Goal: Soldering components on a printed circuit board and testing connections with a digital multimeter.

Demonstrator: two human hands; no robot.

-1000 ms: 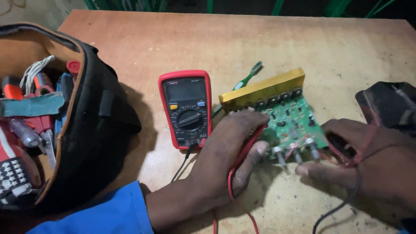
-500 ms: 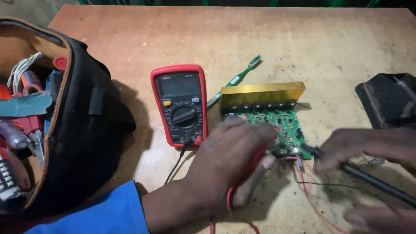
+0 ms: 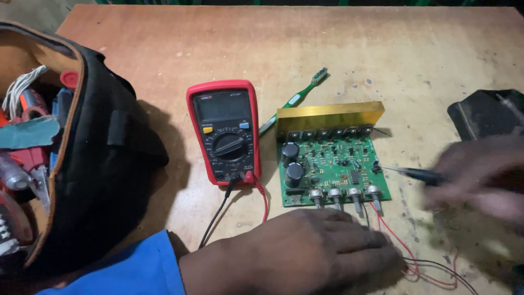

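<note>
Tool bag [image 3: 103, 164], open, at left of worktop [image 3: 164, 49]. Multimeter [image 3: 225, 131], leads plugged in. Left hand [image 3: 305, 248] flat, open, below circuit board [image 3: 333, 158]. Toothbrush [image 3: 297, 98] behind. Right hand [image 3: 480, 175], blurred, grips probe [image 3: 415, 173] touching the board's right edge.

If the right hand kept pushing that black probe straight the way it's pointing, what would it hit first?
Most likely the green circuit board. The right hand, blurred, aims its black probe leftward, with the tip already at the board's right edge. Whether the tip touches is unclear.
</note>
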